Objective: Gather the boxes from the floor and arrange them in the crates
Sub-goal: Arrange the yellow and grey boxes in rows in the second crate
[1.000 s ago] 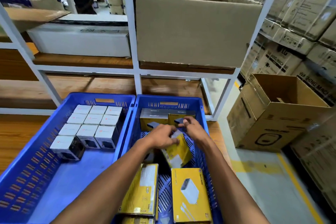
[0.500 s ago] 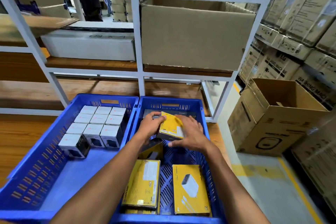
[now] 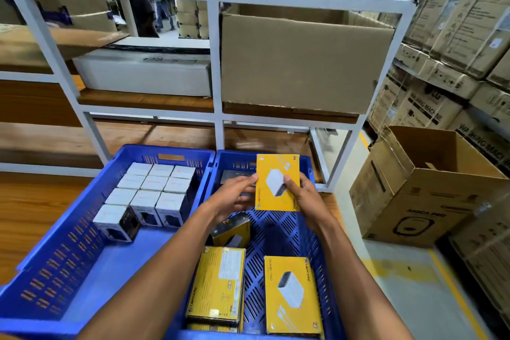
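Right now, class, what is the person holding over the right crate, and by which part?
A yellow box, upright, held by its side edges: left hand on the left edge, right hand on the right edge, thumb across the front.

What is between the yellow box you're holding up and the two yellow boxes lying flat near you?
In the head view, a small yellow and black box lies tilted there on the blue crate's slotted floor, under the left forearm.

Storage aisle. A white metal shelving rack (image 3: pixel 215 69) with wooden shelf boards carries a large brown carton (image 3: pixel 300 63) and a flat white box (image 3: pixel 143 77). Stacked cartons (image 3: pixel 452 36) line the right side; an open cardboard box (image 3: pixel 425 188) stands on the grey floor (image 3: pixel 400 298), which bears yellow lines.
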Demonstrator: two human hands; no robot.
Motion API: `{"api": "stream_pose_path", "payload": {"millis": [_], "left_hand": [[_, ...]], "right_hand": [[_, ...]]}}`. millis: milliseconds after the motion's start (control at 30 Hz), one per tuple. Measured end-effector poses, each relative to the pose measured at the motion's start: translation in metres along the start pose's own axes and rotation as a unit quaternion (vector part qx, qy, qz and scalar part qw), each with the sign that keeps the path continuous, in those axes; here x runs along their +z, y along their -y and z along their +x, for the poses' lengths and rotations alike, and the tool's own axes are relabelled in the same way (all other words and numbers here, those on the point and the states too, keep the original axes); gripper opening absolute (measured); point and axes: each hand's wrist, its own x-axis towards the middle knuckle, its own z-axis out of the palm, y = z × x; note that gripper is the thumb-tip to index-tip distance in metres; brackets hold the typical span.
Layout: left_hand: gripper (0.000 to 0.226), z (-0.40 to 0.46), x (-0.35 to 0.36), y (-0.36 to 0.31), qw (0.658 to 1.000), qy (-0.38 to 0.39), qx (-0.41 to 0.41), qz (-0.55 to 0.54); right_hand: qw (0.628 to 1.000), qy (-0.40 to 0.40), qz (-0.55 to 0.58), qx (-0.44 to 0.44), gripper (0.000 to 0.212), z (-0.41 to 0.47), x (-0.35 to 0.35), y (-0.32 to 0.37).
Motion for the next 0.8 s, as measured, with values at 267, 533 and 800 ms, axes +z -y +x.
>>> {"api": "stream_pose_path", "payload": {"millis": [267,533,800], "left_hand": [[0.045,0.007,0.011,0.002,0.998,0.02,0.05,0.016],[0.044,0.026,0.007,0.004,0.995,-0.037,0.078,0.056],[0.033,0.051,0.021,0.014,0.94,-0.119,0.109,0.301]], "right_hand": [[0.991,0.007,0.122,0.057,0.033,0.005,0.0,-0.003],[0.991,-0.077,-0.002,0.106,0.087,0.035,-0.017,-0.04],[0.968,-0.094,-0.049,0.227,0.022,0.021,-0.001,-0.055]]}}
